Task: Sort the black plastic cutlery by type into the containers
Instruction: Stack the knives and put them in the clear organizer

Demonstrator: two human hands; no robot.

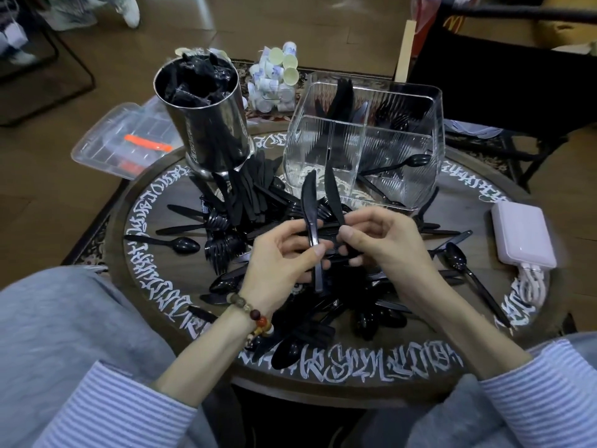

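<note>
My left hand [284, 253] grips a black plastic knife [309, 202] by its handle, blade pointing up. Close beside it, my right hand [384, 240] pinches a second black knife [332, 192], also blade up. Both hands hover over a loose pile of black cutlery [232, 240], a mix of forks, spoons and knives, spread over the round table [155, 227]. A clear divided container [365, 147] stands behind the hands with some knives and a spoon in it. A metal cylinder [206, 118] at the back left is packed with black cutlery.
A pink power bank [523, 234] with a white cable lies at the table's right edge. A clear lidded box [126, 140] sits to the left of the table. A bag of small white cups [274, 82] lies behind the containers. A black chair stands at the back right.
</note>
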